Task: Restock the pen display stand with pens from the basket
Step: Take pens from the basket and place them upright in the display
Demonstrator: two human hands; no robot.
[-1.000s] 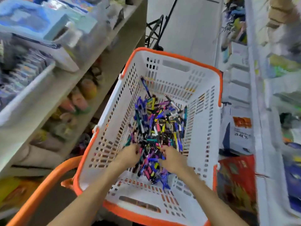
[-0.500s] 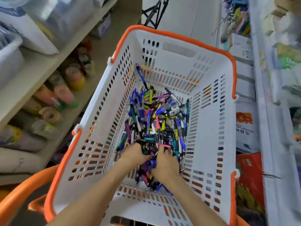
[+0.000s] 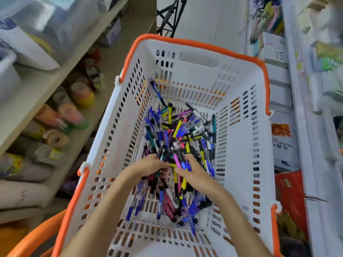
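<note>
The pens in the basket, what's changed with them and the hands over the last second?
Both hands have dug further into the pile of pens: the left hand and right hand have closed in toward each other and are gathering a bunch between them, the right hand's fingers now curled round a few yellow and purple pens. No pen has been lifted out. The basket stays put, and the far half of the pile looks undisturbed.
</note>
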